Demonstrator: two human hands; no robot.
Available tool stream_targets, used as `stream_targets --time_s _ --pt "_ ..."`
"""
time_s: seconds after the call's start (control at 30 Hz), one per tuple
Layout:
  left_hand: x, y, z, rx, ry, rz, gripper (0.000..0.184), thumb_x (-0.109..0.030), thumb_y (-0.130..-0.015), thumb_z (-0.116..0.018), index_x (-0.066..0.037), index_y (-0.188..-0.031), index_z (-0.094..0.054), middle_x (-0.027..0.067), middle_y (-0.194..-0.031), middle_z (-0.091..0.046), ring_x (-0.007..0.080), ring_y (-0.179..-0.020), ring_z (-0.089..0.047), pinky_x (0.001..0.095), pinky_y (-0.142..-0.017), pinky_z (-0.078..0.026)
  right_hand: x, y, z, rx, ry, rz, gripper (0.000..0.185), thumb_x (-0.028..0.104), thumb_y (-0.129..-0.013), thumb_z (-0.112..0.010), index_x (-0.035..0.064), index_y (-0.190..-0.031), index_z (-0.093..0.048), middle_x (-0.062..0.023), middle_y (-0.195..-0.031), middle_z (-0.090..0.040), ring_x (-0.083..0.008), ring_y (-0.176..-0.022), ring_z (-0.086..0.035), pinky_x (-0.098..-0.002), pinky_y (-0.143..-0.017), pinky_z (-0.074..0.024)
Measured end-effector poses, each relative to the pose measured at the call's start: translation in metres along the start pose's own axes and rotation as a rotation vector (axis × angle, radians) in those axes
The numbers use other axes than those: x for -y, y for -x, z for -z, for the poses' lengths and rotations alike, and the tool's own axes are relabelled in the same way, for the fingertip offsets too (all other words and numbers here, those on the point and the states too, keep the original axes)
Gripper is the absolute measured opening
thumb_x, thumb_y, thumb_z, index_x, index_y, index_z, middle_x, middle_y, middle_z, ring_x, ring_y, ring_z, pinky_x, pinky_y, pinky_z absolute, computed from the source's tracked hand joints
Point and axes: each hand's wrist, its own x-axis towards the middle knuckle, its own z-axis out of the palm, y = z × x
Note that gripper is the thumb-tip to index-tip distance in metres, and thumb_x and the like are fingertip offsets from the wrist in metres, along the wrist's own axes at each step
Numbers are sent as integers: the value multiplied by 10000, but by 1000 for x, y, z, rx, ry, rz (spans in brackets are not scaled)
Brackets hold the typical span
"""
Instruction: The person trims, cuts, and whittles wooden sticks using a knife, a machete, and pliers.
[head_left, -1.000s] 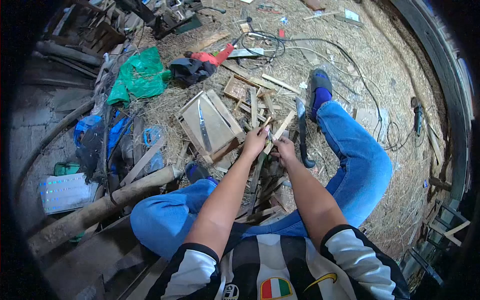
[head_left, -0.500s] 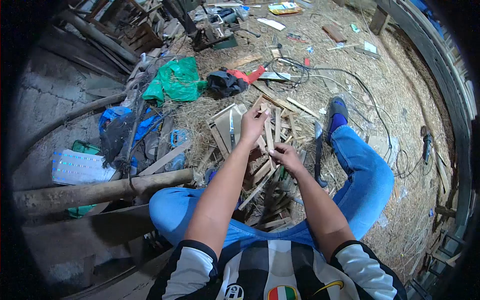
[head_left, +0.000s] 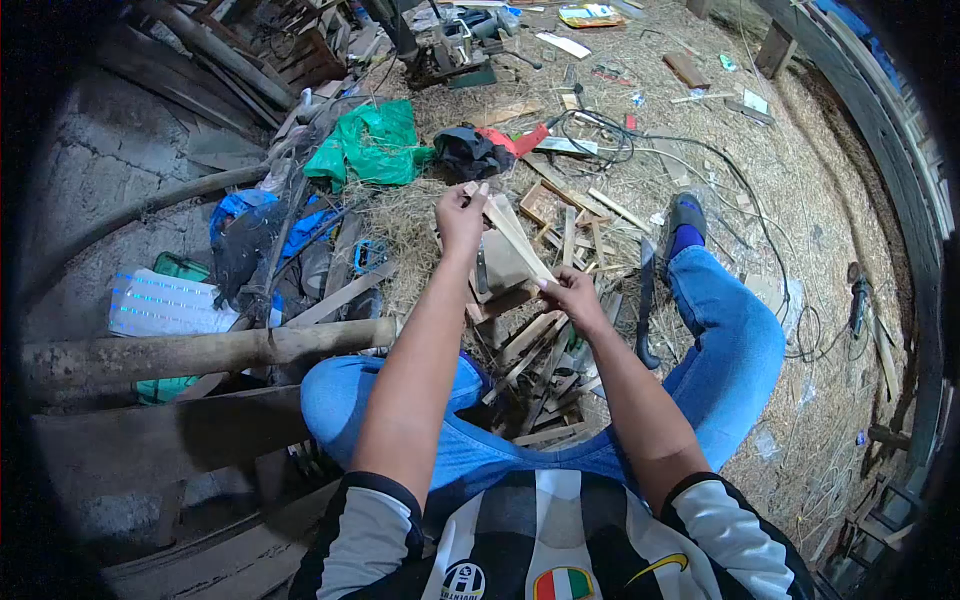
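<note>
A thin, pale wooden strip (head_left: pixel 516 240) slants between my two hands above the scrap wood. My left hand (head_left: pixel 461 222) pinches its far upper end, and my right hand (head_left: pixel 573 298) grips the near lower end. Under the strip lies a flat wooden board (head_left: pixel 503 262), with a knife (head_left: pixel 481 272) on it beside my left wrist. Loose wood pieces (head_left: pixel 540 345) are piled between my legs. Beyond my right hand, a small wooden frame (head_left: pixel 540 204) and several short sticks (head_left: pixel 569 235) rest on the straw.
A dark-handled machete (head_left: pixel 646 310) lies by my right leg. Further out are a green plastic bag (head_left: pixel 368 143), a black and red bundle (head_left: pixel 475 152) and black cable (head_left: pixel 690 140). A bamboo pole (head_left: pixel 210 352) runs along the left, and a power tool (head_left: pixel 857 300) lies far right.
The hands have shifted, my left one going leftward. The strip has turned from nearly upright in view to a diagonal, uncovering the frame and sticks. The view has tilted slightly.
</note>
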Motion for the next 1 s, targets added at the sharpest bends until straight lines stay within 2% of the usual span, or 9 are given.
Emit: stream_targets --time_s 0.3,0.4,0.43,0.53,0.57,0.67,0.73,0.97,1.0 --pt "-6 2 66 -86 9 122 314 -157 -915 -728 28 -1136 -602 104 -888 -683 168 -606 -669 272 -458 -537 6 -16 -25 -75 -241 22 188 166 -984 -650 -20 -962 -640 -92 -770 -671 -154 -590 -645 -297 -553 -548" --pt "38 -16 102 -258 -617 -224 495 -181 -802 -808 41 -1201 -613 197 -1063 -697 291 -902 -706 395 -751 -580 7 -21 -36 -64 -203 -16 197 174 -975 -665 -21 -949 -646 -95 -757 -670 -158 -573 -640 -293 -546 -542" --pt "7 2 92 -250 -613 -224 495 -181 -802 -808 41 -1201 -613 197 -1063 -697 291 -902 -706 395 -751 -580 8 -23 -40 -42 -201 -39 198 174 -970 -671 -18 -930 -650 -93 -752 -669 -158 -568 -639 -291 -542 -539" --pt "-43 51 81 372 -923 -612 463 -292 -722 -825 -81 -1115 -698 175 -1070 -705 370 -1032 -658 441 -922 -499 18 -23 -51 -30 -155 -154 197 159 -940 -692 -20 -863 -665 -87 -710 -659 -160 -539 -625 -296 -491 -514" --pt "-37 59 79 376 -919 -615 463 -292 -722 -825 -81 -1115 -698 175 -1070 -705 370 -1032 -658 441 -922 -499 19 -24 -52 -10 -151 -195 197 157 -933 -694 -25 -863 -667 -89 -707 -659 -160 -527 -616 -293 -484 -507" --pt "-35 83 69 688 -888 -492 472 -247 -759 -821 -41 -1160 -680 150 -1036 -720 307 -978 -682 430 -872 -526 18 -28 -53 -63 -154 -204 209 159 -920 -691 -29 -832 -663 -91 -700 -658 -156 -505 -598 -292 -471 -490" --pt "-30 84 68 709 -691 -65 444 -186 -768 -824 -32 -1159 -681 105 -981 -727 196 -835 -684 361 -784 -547 24 -28 -52 -54 -153 -237 216 161 -919 -687 -27 -818 -660 -94 -699 -658 -155 -504 -596 -293 -464 -482" --pt "7 89 66 670 -503 -124 414 -89 -825 -781 -5 -1214 -666 79 -928 -720 122 -727 -650 294 -675 -544 50 -21 -54 -102 -296 -385 237 216 -955 -627 -8 -884 -660 -60 -643 -608 -145 -467 -554 -280 -447 -449" --pt "7 90 63 643 -443 22 381 -85 -861 -750 7 -1220 -661 79 -927 -718 123 -710 -648 289 -652 -539 50 -21 -52 -141 -345 -408 234 220 -956 -619 -3 -898 -660 -51 -632 -594 -142 -460 -546 -281 -441 -444"
